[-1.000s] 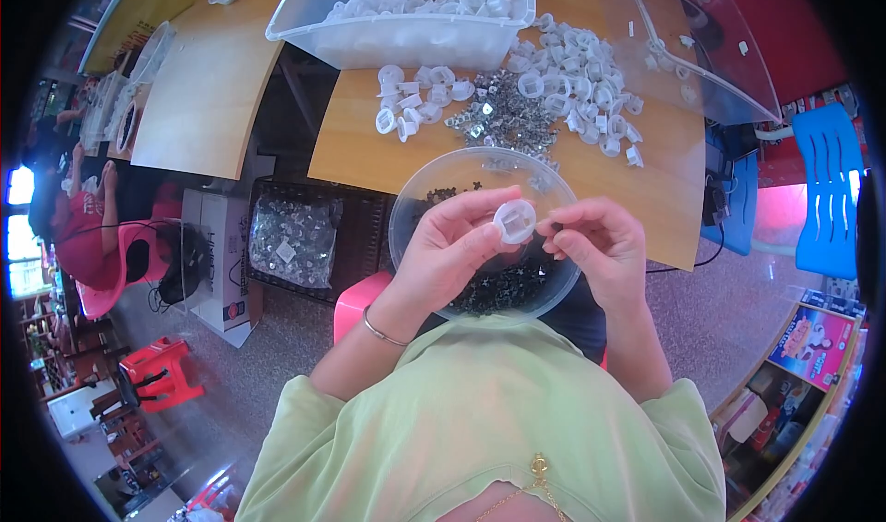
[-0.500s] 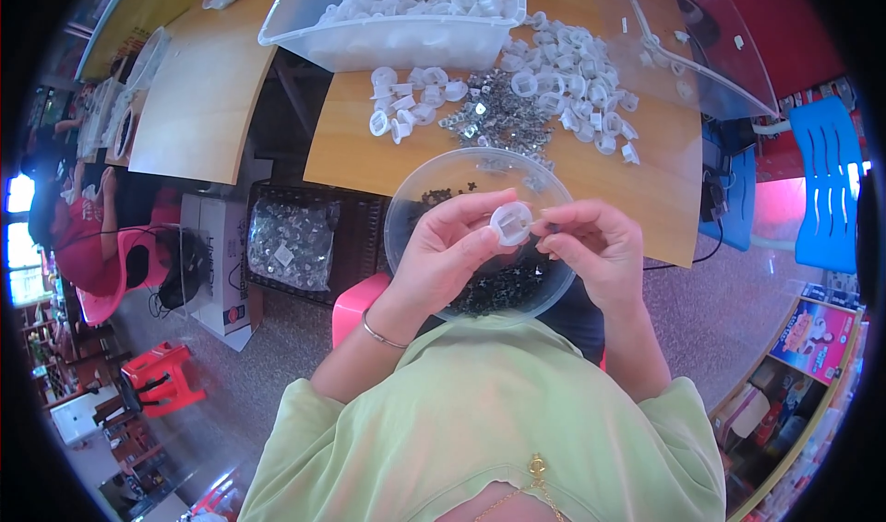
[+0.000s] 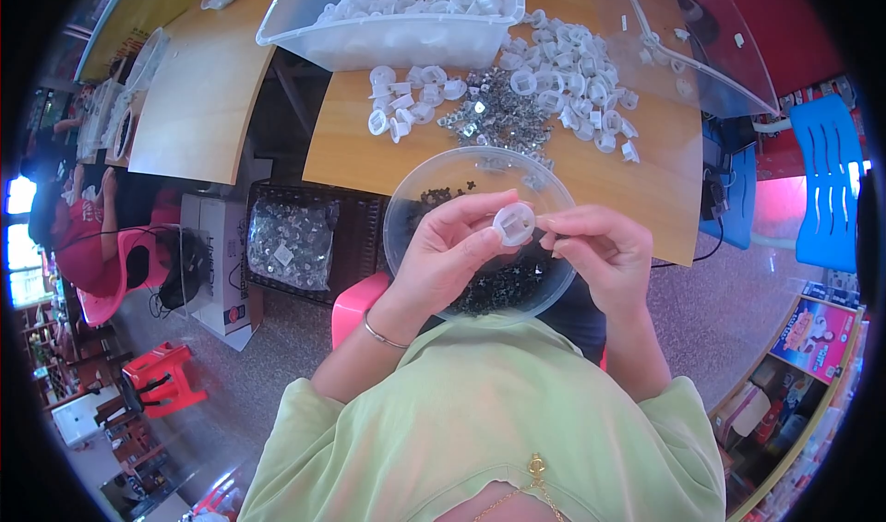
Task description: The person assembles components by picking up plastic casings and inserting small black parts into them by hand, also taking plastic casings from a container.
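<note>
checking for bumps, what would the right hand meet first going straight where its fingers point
Probably the round white plastic piece, held in the left hand; depth is hard to judge.

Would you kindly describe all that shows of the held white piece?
The white piece looks like plastic: a round disc with a squarish feature in its middle. Its face is turned toward the camera. The left hand pinches it between thumb and fingers, over the bowl. The right hand is close by its right edge; touch is unclear.
</note>
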Demonstrator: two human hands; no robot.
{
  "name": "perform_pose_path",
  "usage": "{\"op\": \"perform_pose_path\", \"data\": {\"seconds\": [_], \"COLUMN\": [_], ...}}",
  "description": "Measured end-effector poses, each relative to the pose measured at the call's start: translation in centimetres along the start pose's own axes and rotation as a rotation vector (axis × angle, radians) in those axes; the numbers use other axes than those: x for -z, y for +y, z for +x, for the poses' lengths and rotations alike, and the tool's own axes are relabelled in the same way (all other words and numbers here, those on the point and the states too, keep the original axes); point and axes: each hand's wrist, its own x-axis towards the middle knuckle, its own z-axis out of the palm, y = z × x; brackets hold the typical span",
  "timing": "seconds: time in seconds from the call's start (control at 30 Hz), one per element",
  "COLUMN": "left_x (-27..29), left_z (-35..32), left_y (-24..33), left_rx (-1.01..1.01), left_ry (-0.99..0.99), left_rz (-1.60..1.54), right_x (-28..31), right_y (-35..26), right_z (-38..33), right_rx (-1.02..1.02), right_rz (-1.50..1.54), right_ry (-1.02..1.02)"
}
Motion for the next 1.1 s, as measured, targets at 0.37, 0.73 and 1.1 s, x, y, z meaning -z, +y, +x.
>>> {"op": "perform_pose_path", "data": {"seconds": [0.37,0.73,1.1], "left_x": [-0.5,-0.6,-1.0], "left_z": [-0.1,-0.1,0.0], "left_y": [0.0,-0.1,-0.2], "left_rx": [0.037,0.056,0.016], "left_ry": [-0.054,-0.066,-0.042], "left_rz": [-0.039,-0.062,-0.008], "right_x": [0.1,-0.8,-1.0], "right_y": [-1.9,-1.2,-1.4], "right_z": [0.7,1.0,1.0], "right_rx": [0.235,0.262,0.302], "right_rz": [-0.433,-0.597,-0.720], "right_ry": [-0.044,0.003,0.018]}}
